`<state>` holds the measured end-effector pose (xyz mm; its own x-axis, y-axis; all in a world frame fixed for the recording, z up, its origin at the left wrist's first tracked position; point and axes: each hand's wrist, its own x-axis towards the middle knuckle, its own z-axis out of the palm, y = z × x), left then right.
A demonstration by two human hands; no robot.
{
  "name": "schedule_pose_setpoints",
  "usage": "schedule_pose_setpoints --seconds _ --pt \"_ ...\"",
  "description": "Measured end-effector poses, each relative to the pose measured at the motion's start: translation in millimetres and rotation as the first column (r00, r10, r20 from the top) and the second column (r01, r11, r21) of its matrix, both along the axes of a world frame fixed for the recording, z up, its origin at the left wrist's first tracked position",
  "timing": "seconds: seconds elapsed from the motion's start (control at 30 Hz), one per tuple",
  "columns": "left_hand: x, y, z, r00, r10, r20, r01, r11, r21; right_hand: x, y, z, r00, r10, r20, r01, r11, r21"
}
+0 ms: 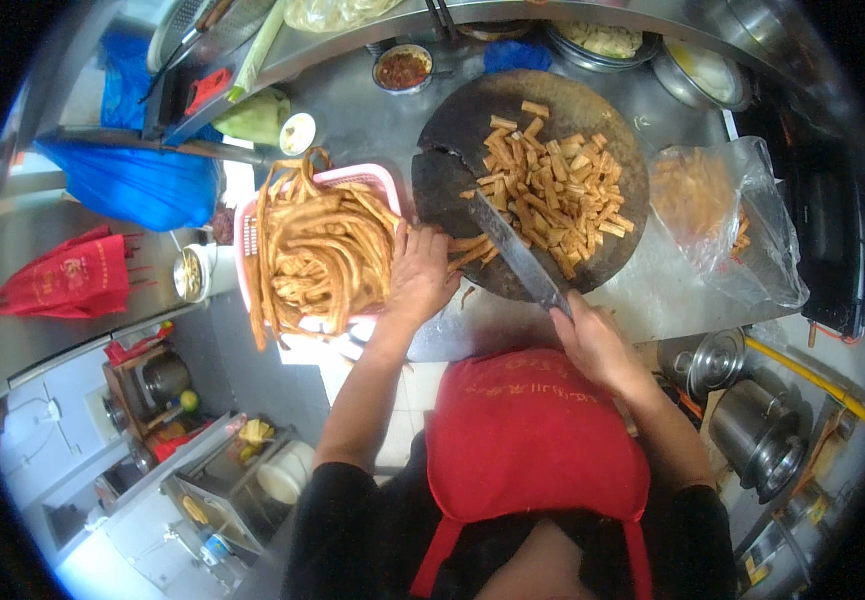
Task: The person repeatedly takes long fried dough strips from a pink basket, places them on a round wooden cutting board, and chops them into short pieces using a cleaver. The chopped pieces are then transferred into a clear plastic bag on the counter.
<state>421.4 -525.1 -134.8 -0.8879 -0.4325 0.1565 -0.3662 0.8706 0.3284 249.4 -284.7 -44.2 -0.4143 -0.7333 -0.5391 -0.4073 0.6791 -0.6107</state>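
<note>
A round wooden chopping block [443, 199] with a crack at its upper left lies before me. Across it spreads a heap of short cut pieces [552, 180] of golden-brown fried food. At the block's left edge my left hand [423, 262] presses on a few long strips [470, 249], fingers hiding part of them. My right hand [590, 337] grips the handle of a kitchen knife [518, 255], its blade slanting over the block just right of those strips. To the left, a pink plastic basket [383, 180] is heaped with long golden-brown fried strips [312, 255].
Right of the block lies a clear plastic bag [732, 217] with similar pieces. Behind stand a bowl of red sauce [402, 69], a small white cup [297, 133] and metal bowls [702, 75]. A steel shelf edge [372, 34] crosses above. Steel pots [759, 427] stand low at right.
</note>
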Motion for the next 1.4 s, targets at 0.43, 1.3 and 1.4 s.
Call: schedule_pose_setpoints --seconds 0.43,1.3,1.4 --pt "-8.4 4.0 -26.0 0.996 -0.086 -0.014 0.086 0.994 0.067 -7.0 -9.5 -47.8 0.989 0.076 -0.129 -0.073 0.997 0.030" --pt "-13.9 22.0 -28.1 0.998 0.004 -0.055 0.004 0.990 0.144 -3.6 5.0 -39.8 0.981 0.031 -0.190 -0.049 0.995 -0.087" --pt "-15.1 27.5 -22.4 0.994 0.061 -0.092 -0.047 0.988 0.146 -6.2 13.0 -17.9 0.994 0.005 -0.106 -0.013 0.997 -0.076"
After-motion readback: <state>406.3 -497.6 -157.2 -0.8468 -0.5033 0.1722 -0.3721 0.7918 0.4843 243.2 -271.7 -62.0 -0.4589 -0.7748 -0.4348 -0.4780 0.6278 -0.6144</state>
